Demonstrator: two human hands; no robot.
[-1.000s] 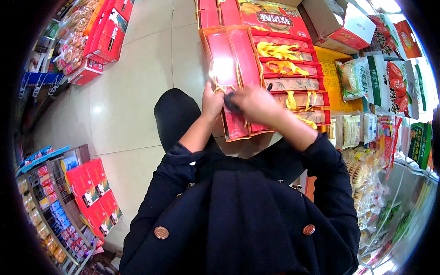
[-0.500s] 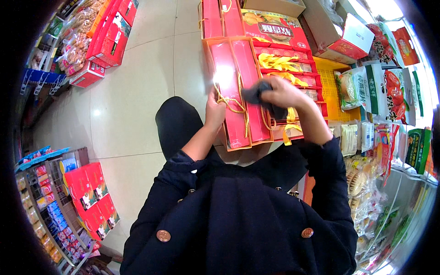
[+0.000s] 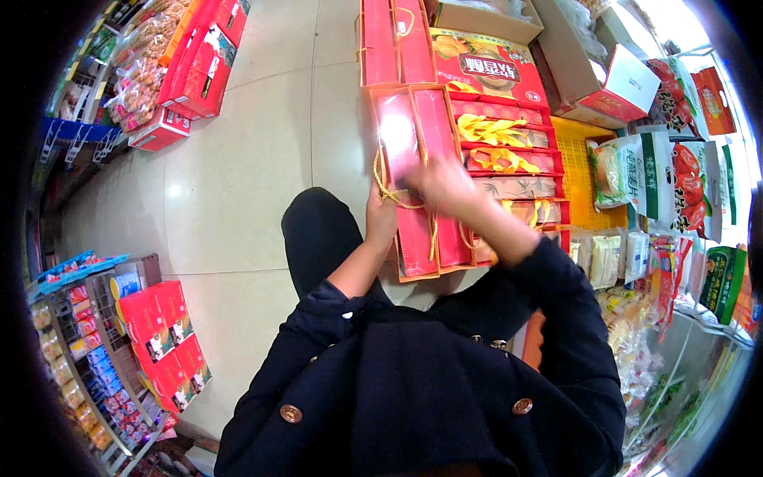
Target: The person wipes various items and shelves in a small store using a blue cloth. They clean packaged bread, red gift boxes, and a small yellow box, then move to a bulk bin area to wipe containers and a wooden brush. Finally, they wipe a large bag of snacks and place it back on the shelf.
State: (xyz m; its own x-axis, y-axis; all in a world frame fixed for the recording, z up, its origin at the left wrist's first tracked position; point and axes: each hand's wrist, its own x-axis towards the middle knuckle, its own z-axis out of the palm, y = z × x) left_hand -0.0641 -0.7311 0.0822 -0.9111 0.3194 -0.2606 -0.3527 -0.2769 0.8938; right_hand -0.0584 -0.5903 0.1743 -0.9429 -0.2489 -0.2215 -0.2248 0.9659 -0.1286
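Two narrow red gift bags with gold rims and twisted gold cord handles stand side by side in front of me. My left hand [image 3: 380,213] is closed on the left edge of the left gift bag [image 3: 415,238], by its cord [image 3: 381,179]. My right hand [image 3: 447,188], smeared by motion, is over the two bags. A dark cloth [image 3: 407,183] is bunched in its fingers, mostly hidden now, and lies against the left bag's red top. The right gift bag [image 3: 451,242] is partly covered by my right hand.
Red boxes with yellow ribbon handles [image 3: 497,129] stand in a row to the right, beside a yellow crate [image 3: 586,147]. Cardboard cartons [image 3: 548,79] and bagged foods [image 3: 620,171] line the right side. Red cartons [image 3: 168,338] and a snack rack [image 3: 103,350] stand at left.
My right hand has swept left with the dark cloth, from the right bag's edge onto the left bag. My left hand stays at the bag's left edge. The whole view has shifted slightly.
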